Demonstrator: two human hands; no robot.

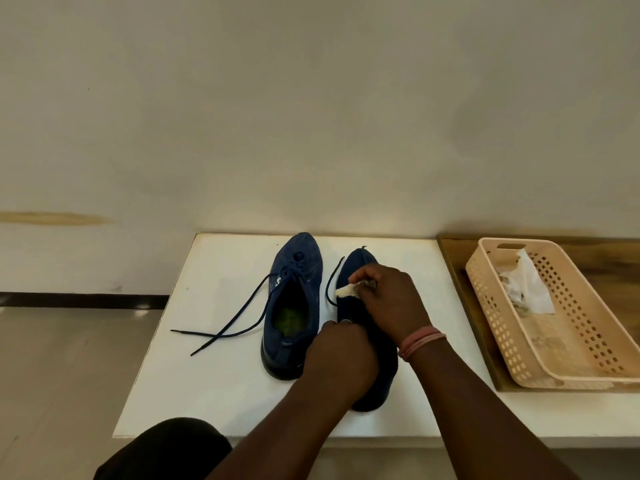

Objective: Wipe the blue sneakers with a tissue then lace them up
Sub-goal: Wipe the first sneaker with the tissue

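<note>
Two blue sneakers stand side by side on a white table [214, 393], toes pointing away from me. The left sneaker [292, 306] has loose dark laces trailing to the left across the table. On the right sneaker [356, 265], my right hand [391, 299] presses a crumpled white tissue [347, 290] against the upper near the tongue. My left hand [341, 358] grips the same shoe around its collar, holding it on the table. One lace end of the right sneaker curls out to its left. Both hands hide most of that shoe.
A beige perforated plastic basket [571, 362] sits on a wooden surface [464, 268] to the right of the table, with used white tissues [526, 289] inside. A pale wall rises right behind the table. My dark-clad knee [166, 448] shows at the bottom left.
</note>
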